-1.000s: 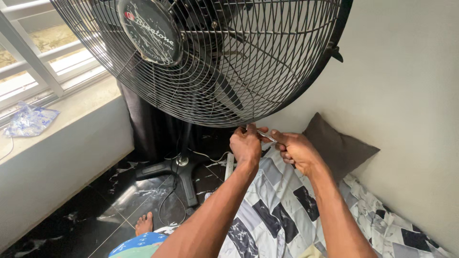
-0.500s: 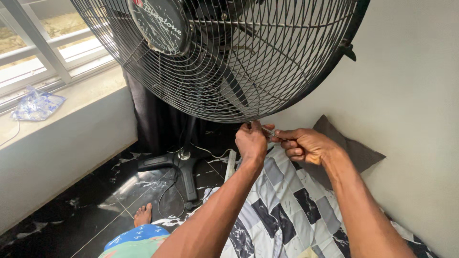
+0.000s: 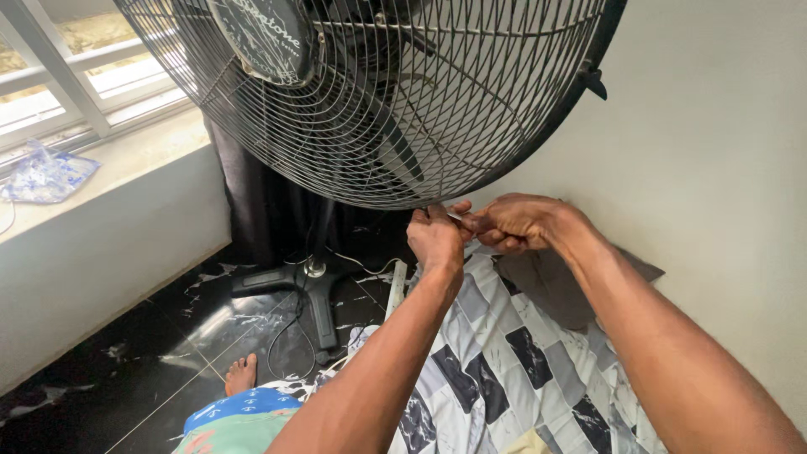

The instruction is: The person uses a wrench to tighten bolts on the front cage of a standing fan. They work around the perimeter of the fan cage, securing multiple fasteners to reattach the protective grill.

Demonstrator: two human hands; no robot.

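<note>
A large black standing fan with a wire grille fills the top of the head view. My left hand pinches the bottom rim of the grille, fingers closed on it. My right hand is just to its right, fist closed around a thin silvery tool whose tip points at the same spot on the rim. The tool is mostly hidden inside my fingers. Both hands touch near the grille's lowest point.
The fan's pole and black base stand on a dark glossy floor with a cable. A checked grey and white bedsheet and a grey pillow lie below my arms. A white wall is at right, a window ledge at left. My bare foot shows below.
The view has drifted right and closer to the fan. My right hand has shifted slightly rightward while staying at the rim; my left hand keeps its pinch on the grille.
</note>
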